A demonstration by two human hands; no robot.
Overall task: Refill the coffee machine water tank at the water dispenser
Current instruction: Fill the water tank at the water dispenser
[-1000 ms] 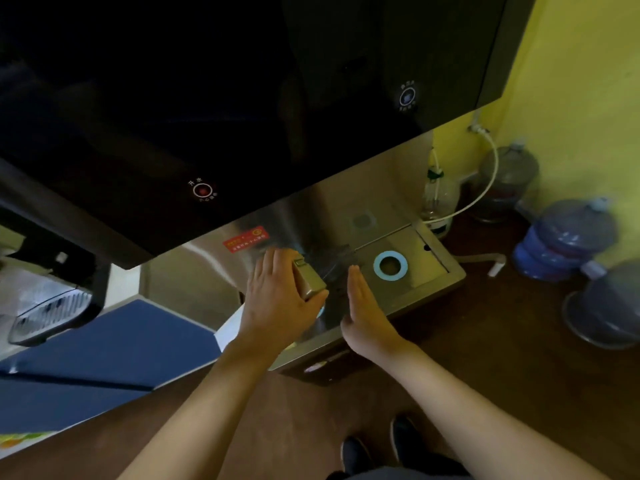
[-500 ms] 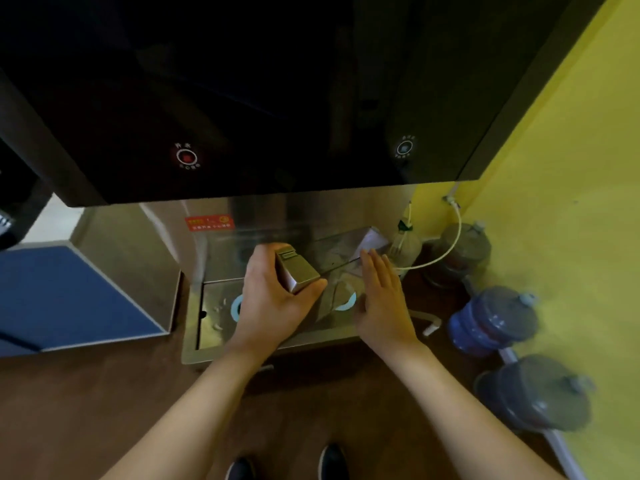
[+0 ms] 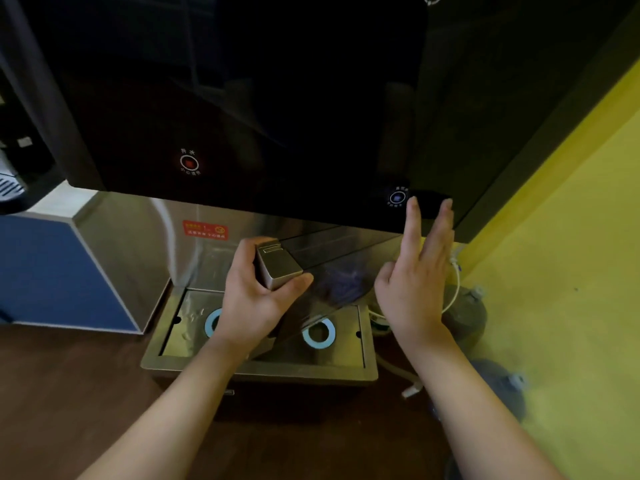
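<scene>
Right hand (image 3: pixel 414 271) has lifted off tank side, now raised, fingers spread flat, index tip just beside blue button (image 3: pixel 397 197) on dispenser (image 3: pixel 277 98) black panel. Left hand (image 3: pixel 256 299) unchanged: closed round silver handle block (image 3: pixel 277 268) of clear tank (image 3: pixel 332 271). Tank stands on steel drip tray (image 3: pixel 367 368), over right blue ring (image 3: pixel 319 334), under panel. Red button (image 3: pixel 189 163) at left. Jugs (image 3: pixel 464 313) by yellow wall (image 3: pixel 571 271).

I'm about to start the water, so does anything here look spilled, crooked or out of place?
Nothing stands out. The left hand holds the clear tank by its metal handle over the drip tray, which shows no obvious puddle, and the open right hand reaches toward the blue button.
</scene>
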